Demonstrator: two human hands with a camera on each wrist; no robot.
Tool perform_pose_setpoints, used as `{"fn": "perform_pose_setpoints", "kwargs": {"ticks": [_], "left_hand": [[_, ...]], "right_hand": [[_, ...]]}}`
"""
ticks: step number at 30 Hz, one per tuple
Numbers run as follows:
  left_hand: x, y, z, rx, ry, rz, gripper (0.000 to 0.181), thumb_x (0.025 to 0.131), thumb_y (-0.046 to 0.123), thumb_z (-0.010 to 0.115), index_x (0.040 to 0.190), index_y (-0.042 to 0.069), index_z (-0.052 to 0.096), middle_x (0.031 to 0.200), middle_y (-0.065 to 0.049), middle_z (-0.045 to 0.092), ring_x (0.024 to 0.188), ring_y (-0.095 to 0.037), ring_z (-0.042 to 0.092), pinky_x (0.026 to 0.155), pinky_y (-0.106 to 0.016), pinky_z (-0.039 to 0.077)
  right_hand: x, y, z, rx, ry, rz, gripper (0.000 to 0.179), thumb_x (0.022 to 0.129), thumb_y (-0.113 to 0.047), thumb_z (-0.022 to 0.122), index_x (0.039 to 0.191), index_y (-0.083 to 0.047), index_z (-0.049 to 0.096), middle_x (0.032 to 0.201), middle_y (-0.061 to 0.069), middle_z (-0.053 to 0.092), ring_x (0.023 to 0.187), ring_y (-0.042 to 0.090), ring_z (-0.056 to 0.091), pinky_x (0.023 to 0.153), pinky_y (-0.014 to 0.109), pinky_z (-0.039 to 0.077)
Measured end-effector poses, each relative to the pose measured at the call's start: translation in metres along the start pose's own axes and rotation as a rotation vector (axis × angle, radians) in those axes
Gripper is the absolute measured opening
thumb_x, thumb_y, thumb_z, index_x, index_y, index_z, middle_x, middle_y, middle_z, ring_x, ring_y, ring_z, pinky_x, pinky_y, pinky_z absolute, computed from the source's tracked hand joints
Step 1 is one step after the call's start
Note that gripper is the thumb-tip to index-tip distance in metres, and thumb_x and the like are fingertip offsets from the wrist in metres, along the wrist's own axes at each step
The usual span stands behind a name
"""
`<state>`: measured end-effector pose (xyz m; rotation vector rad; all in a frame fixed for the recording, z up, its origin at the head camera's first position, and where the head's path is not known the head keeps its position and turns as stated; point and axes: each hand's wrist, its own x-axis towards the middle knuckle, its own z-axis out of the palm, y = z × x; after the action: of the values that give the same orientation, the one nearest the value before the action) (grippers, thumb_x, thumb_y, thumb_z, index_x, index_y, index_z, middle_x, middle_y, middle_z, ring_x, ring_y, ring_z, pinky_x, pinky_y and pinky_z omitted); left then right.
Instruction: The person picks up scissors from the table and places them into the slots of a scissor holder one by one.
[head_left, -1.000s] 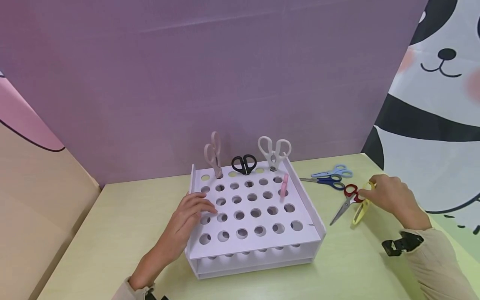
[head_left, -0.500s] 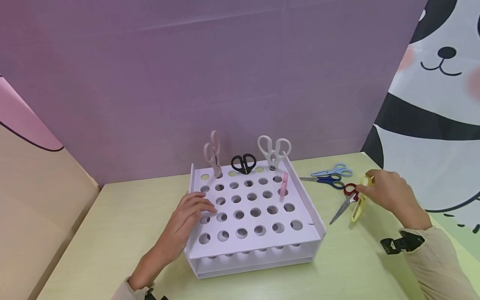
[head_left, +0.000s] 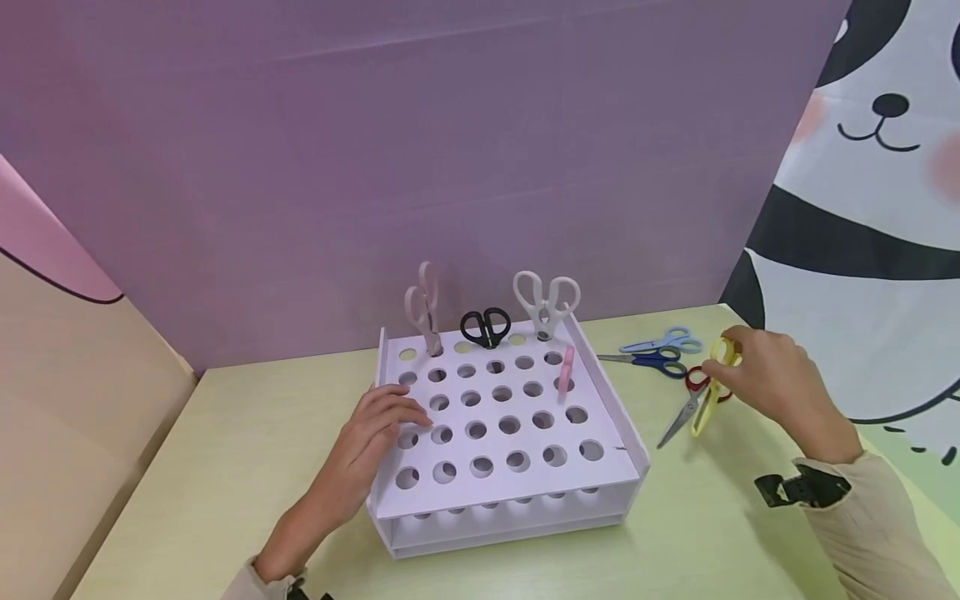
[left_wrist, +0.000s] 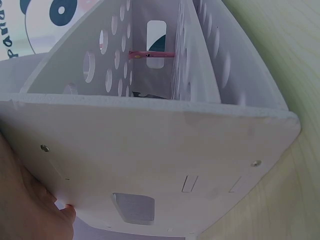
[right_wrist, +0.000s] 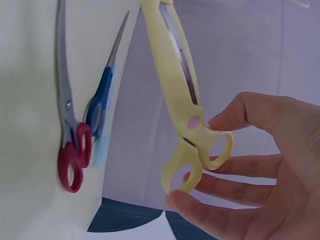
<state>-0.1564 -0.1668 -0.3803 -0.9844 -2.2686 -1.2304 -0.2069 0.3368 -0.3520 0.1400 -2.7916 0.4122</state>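
Observation:
My right hand (head_left: 780, 383) holds yellow scissors (right_wrist: 172, 65) by their handle loops, thumb on one side and fingers on the other. Their yellow-covered blades hang over the red-handled scissors (head_left: 685, 412), which lie on the table. In the right wrist view the scissors are apart from the tabletop. My left hand (head_left: 375, 442) rests on the left edge of a white two-tier rack (head_left: 495, 492) full of round holes. Pale pink scissors (head_left: 426, 308), black scissors (head_left: 486, 327) and white scissors (head_left: 546, 304) stand handles-up in its back row. A slim pink item (head_left: 566, 369) stands near the right side.
Blue scissors (head_left: 656, 362) and light blue scissors (head_left: 667, 342) lie right of the rack on the pale table (head_left: 247, 467). A purple backdrop (head_left: 450, 150) closes off the rear; a panda-printed sheet (head_left: 862, 333) hangs on the right.
My right hand has lifted the yellow scissors a little and moved them left, across the red-handled pair. The left hand stays on the rack.

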Motion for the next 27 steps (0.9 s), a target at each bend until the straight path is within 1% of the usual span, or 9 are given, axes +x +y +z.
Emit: {"fn": "perform_pose_setpoints", "kwargs": {"ticks": [3,8,13,16,19,21,24,27], "left_hand": [[0.0,0.0,0.0,0.004,-0.002,-0.001,0.035,0.098,-0.003,0.04,0.105,0.011,0.071,0.115,0.001,0.066,0.13,-0.03,0.045,0.115,-0.036,0.024],[0.0,0.0,0.0,0.01,0.0,0.006,0.034,0.098,-0.003,0.04,0.105,0.01,0.071,0.114,0.001,0.067,0.129,-0.03,0.046,0.114,-0.035,0.025],[0.0,-0.001,0.0,0.005,-0.002,0.003,0.033,0.098,-0.002,0.041,0.105,0.01,0.07,0.115,0.001,0.066,0.129,-0.03,0.045,0.114,-0.034,0.026],[-0.001,-0.001,0.0,0.004,-0.003,-0.006,0.033,0.098,-0.002,0.04,0.105,0.011,0.071,0.115,0.001,0.066,0.13,-0.03,0.045,0.114,-0.034,0.026],[-0.001,-0.002,0.0,0.004,-0.001,-0.011,0.034,0.098,-0.002,0.04,0.105,0.011,0.071,0.115,0.001,0.066,0.13,-0.03,0.045,0.114,-0.034,0.026],[-0.001,-0.002,0.0,0.003,-0.001,-0.008,0.034,0.098,-0.002,0.04,0.105,0.011,0.071,0.115,0.001,0.066,0.13,-0.03,0.045,0.114,-0.033,0.026],[0.0,-0.002,0.001,0.002,0.0,-0.003,0.034,0.098,-0.002,0.04,0.105,0.011,0.071,0.115,0.001,0.066,0.129,-0.03,0.045,0.113,-0.033,0.026],[-0.001,-0.002,0.001,0.003,-0.003,-0.011,0.033,0.098,-0.002,0.041,0.105,0.011,0.071,0.115,0.001,0.066,0.129,-0.03,0.045,0.113,-0.033,0.026]], "right_hand": [[0.0,-0.005,-0.002,-0.002,0.043,-0.014,0.043,0.082,-0.027,0.076,0.103,0.009,0.063,0.067,0.004,0.054,0.065,0.028,0.051,0.051,0.033,0.036],[-0.002,-0.015,-0.009,0.001,0.109,-0.044,0.039,0.082,-0.024,0.071,0.105,0.007,0.064,0.065,0.005,0.053,0.065,0.029,0.05,0.052,0.033,0.034],[-0.005,-0.025,-0.017,0.016,0.157,-0.063,0.041,0.084,-0.024,0.068,0.112,0.007,0.064,0.068,0.007,0.056,0.067,0.03,0.05,0.052,0.033,0.035],[-0.007,-0.03,-0.02,0.034,0.181,-0.073,0.042,0.085,-0.024,0.068,0.115,0.006,0.063,0.072,0.01,0.06,0.069,0.031,0.054,0.053,0.034,0.037],[-0.009,-0.034,-0.022,0.055,0.198,-0.08,0.043,0.085,-0.023,0.068,0.117,0.005,0.062,0.08,0.016,0.065,0.072,0.034,0.061,0.056,0.039,0.043],[-0.01,-0.038,-0.024,0.068,0.209,-0.085,0.045,0.085,-0.023,0.068,0.119,0.005,0.062,0.087,0.02,0.066,0.074,0.037,0.065,0.06,0.044,0.047],[-0.012,-0.044,-0.026,0.087,0.229,-0.101,0.046,0.085,-0.021,0.067,0.121,0.006,0.061,0.098,0.025,0.067,0.075,0.041,0.069,0.065,0.053,0.05],[-0.014,-0.051,-0.027,0.106,0.262,-0.12,0.045,0.084,-0.02,0.066,0.121,0.005,0.061,0.106,0.027,0.065,0.077,0.044,0.07,0.069,0.059,0.051]]}}
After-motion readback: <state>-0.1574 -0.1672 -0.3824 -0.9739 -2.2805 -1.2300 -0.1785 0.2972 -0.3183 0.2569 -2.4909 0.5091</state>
